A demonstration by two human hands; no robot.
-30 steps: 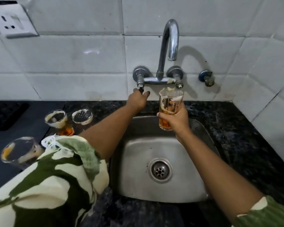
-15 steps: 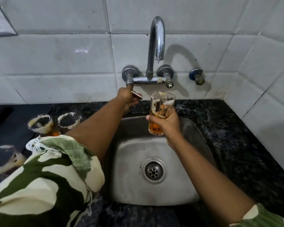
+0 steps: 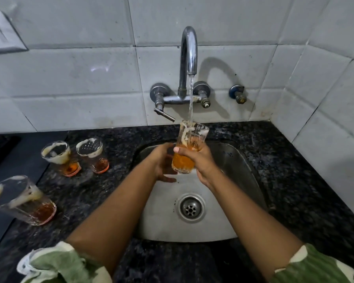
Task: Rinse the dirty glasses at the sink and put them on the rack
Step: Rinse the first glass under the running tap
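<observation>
Glasses are the job, and the counter [image 3: 274, 160] spreads dark and speckled under a wall [image 3: 69, 78] of white tiles. Sunk into it sits the steel sink [image 3: 243, 166], its drain [image 3: 190, 208] below the held glass and nearer the camera. Up on the wall, the tap [image 3: 189, 50] arches over, and water [image 3: 190, 99] streams straight down into the glass [image 3: 189, 148] held over the basin. That glass is upright, streaked white near the rim, orange liquid in its lower half. The right hand [image 3: 202, 162] wraps tight around its lower part, thumb across the front. The left hand [image 3: 163, 162] sits just beside it on the left, fingers loosely curled and touching the glass, not clearly gripping it. Well off to the left of that grip, three more dirty glasses wait on the counter: one large [image 3: 22, 201] near the edge, two smaller [image 3: 60, 158] [image 3: 93, 155] side by side farther back. The tap's lever [image 3: 164, 114] points out just above the glass.
</observation>
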